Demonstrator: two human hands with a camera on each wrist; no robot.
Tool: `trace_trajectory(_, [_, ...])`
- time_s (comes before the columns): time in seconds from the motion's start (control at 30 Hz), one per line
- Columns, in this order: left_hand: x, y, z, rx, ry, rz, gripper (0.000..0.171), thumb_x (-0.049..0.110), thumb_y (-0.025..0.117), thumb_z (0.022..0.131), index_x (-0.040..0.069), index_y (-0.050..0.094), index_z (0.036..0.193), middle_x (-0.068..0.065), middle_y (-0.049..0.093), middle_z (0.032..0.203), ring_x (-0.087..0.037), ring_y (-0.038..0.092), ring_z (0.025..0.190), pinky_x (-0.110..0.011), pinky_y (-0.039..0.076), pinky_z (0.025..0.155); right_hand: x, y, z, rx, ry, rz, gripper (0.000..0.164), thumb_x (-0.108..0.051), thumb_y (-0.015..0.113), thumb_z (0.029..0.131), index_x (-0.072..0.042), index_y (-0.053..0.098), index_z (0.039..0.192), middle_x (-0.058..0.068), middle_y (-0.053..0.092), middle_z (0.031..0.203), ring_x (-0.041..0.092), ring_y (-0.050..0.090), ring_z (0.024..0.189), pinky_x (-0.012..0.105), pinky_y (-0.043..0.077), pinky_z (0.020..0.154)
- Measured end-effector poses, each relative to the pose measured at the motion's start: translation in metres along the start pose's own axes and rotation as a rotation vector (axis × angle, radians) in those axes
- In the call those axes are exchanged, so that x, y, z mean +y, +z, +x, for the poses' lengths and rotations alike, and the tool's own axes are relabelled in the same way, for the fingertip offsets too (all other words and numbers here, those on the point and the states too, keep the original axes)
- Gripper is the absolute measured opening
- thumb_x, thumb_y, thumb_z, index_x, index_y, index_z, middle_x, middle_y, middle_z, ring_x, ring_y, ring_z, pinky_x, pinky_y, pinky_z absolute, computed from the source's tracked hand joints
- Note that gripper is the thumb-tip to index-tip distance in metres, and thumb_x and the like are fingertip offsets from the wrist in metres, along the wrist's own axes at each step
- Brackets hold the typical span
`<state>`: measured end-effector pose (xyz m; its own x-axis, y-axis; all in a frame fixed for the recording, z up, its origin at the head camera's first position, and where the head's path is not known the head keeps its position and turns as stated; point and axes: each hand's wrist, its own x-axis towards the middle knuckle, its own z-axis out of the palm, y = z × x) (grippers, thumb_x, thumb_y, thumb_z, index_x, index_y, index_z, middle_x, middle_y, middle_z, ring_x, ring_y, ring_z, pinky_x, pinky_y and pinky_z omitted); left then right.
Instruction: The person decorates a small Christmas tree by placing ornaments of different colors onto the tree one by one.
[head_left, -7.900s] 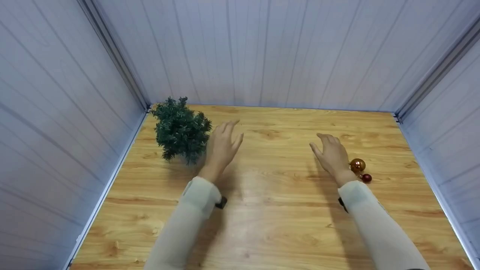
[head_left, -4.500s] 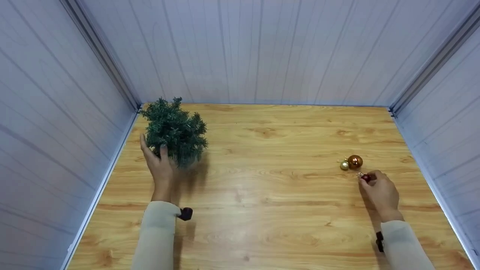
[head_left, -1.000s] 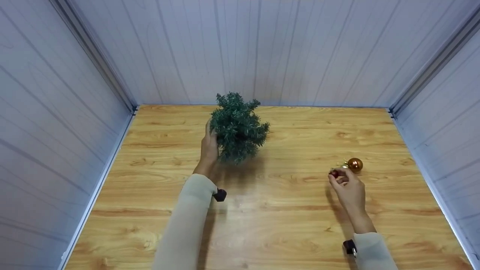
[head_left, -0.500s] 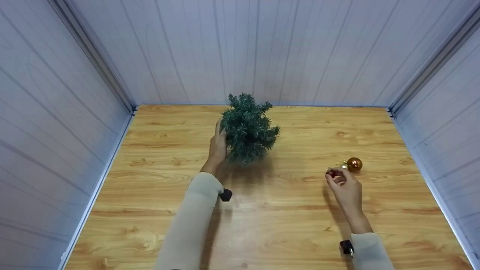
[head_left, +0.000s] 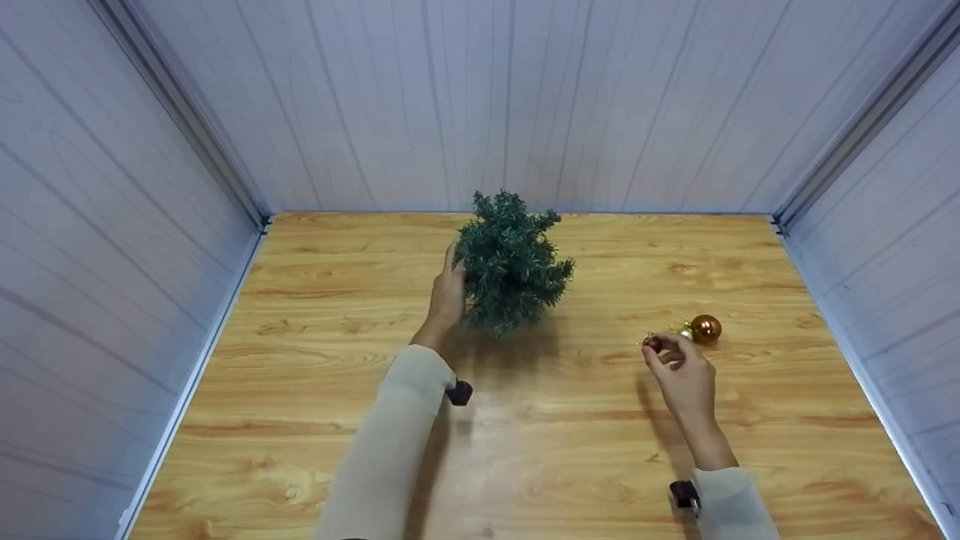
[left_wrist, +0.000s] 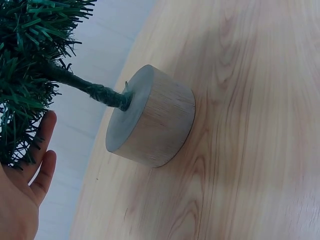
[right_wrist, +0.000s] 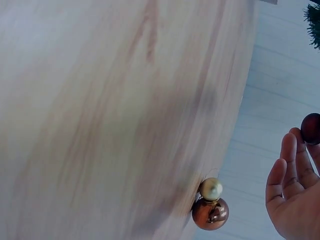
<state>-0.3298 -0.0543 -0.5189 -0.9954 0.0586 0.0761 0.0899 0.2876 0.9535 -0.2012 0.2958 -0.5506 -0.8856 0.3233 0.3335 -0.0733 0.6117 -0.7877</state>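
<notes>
A small artificial Christmas tree (head_left: 514,266) stands mid-table in the head view. My left hand (head_left: 448,296) holds it by the left side, fingers partly lost in its green needles. In the left wrist view, its twine-wrapped trunk (left_wrist: 92,89) rises from a round wooden base (left_wrist: 157,120), and part of my left hand (left_wrist: 20,200) shows beneath the foliage. To the right, my right hand (head_left: 684,379) pinches a dark red bauble (head_left: 652,343) between thumb and fingertips. The right wrist view shows this red bauble (right_wrist: 311,129) raised at the fingertips.
Just behind my right hand, a shiny copper bauble (head_left: 706,328) and a smaller pale gold bauble (head_left: 685,333) lie together on the wood-grain table (head_left: 570,465). Pale panel walls (head_left: 390,97) enclose the table at the back and on both sides.
My left hand has gripped the tree and shifted it from the left to mid-table. My right hand has picked up the red bauble and carried it leftward, still drifting left.
</notes>
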Motion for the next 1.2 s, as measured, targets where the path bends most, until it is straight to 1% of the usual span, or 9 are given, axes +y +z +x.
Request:
trace_trajectory(0.07, [0.001,0.003,-0.001,-0.012,-0.008,-0.001,0.056,0.03,0.025,0.108,0.015,0.009,0.159,-0.023,0.033,0.155,-0.037,0.034,0.143,-0.054,0.025,0.116,-0.002,0.002,-0.001,0.004,-0.004,0.016,0.024,-0.009,0.078,0.083,-0.003,0.071,0.105,0.01,0.073,0.089,-0.003,0.057,0.067,0.01,0.041,0.063])
trace_trajectory(0.1, [0.002,0.004,-0.001,-0.02,-0.015,-0.004,0.056,0.03,0.025,0.108,0.016,0.008,0.159,-0.022,0.03,0.157,-0.036,0.033,0.143,-0.054,0.025,0.116,-0.003,0.002,-0.001,0.005,-0.007,0.021,0.024,-0.009,0.078,0.083,-0.003,0.071,0.105,0.01,0.073,0.089,-0.003,0.057,0.067,0.01,0.041,0.063])
trace_trajectory(0.2, [0.003,0.008,0.0,-0.035,-0.023,-0.012,0.057,0.032,0.025,0.108,0.016,0.007,0.159,-0.022,0.03,0.157,-0.035,0.034,0.143,-0.053,0.025,0.116,-0.007,0.005,-0.001,0.007,-0.014,0.035,0.024,-0.01,0.079,0.083,-0.003,0.071,0.104,0.01,0.073,0.089,-0.002,0.057,0.067,0.011,0.042,0.063])
trace_trajectory(0.4, [0.007,0.014,-0.002,-0.065,0.022,-0.035,0.058,0.033,0.024,0.108,0.013,0.007,0.159,-0.024,0.03,0.156,-0.036,0.034,0.143,-0.053,0.026,0.116,-0.015,0.009,-0.003,0.015,-0.045,0.04,0.022,-0.01,0.078,0.084,-0.002,0.071,0.104,0.012,0.073,0.089,-0.003,0.057,0.067,0.01,0.041,0.064])
trace_trajectory(0.53, [0.007,0.017,-0.003,-0.072,0.052,-0.027,0.057,0.032,0.023,0.108,0.01,0.008,0.159,-0.024,0.029,0.157,-0.038,0.035,0.142,-0.054,0.027,0.115,-0.02,0.01,-0.006,0.02,-0.055,0.035,0.021,-0.01,0.077,0.084,-0.002,0.071,0.103,0.011,0.072,0.087,-0.003,0.056,0.068,0.011,0.041,0.065])
trace_trajectory(0.77, [0.006,0.022,-0.002,-0.084,0.046,-0.018,0.059,0.036,0.024,0.107,0.013,0.009,0.159,-0.023,0.031,0.156,-0.037,0.038,0.14,-0.054,0.029,0.115,-0.029,0.014,-0.01,0.018,-0.054,0.041,0.022,-0.009,0.078,0.083,-0.004,0.071,0.103,0.007,0.073,0.086,0.0,0.057,0.068,0.017,0.043,0.066])
trace_trajectory(0.93, [0.007,0.026,-0.003,-0.099,0.049,-0.003,0.058,0.037,0.024,0.107,0.017,0.009,0.159,-0.018,0.03,0.158,-0.036,0.037,0.141,-0.053,0.028,0.115,-0.034,0.015,-0.012,0.022,-0.066,0.054,0.021,-0.009,0.078,0.083,-0.004,0.071,0.102,0.007,0.073,0.086,0.001,0.057,0.068,0.015,0.044,0.065])
trace_trajectory(1.07, [0.008,0.03,-0.003,-0.11,0.064,-0.027,0.056,0.034,0.025,0.108,0.018,0.01,0.159,-0.016,0.03,0.158,-0.034,0.035,0.143,-0.052,0.027,0.116,-0.036,0.017,-0.014,0.018,-0.07,0.061,0.021,-0.008,0.079,0.083,-0.003,0.071,0.102,0.006,0.072,0.085,0.002,0.058,0.068,0.016,0.044,0.065])
trace_trajectory(1.2, [0.008,0.034,-0.004,-0.113,0.078,-0.022,0.054,0.031,0.026,0.108,0.017,0.012,0.159,-0.017,0.031,0.158,-0.034,0.036,0.142,-0.051,0.028,0.116,-0.041,0.018,-0.015,0.021,-0.073,0.062,0.023,-0.007,0.079,0.081,-0.003,0.071,0.102,0.007,0.072,0.084,0.001,0.057,0.068,0.017,0.045,0.065])
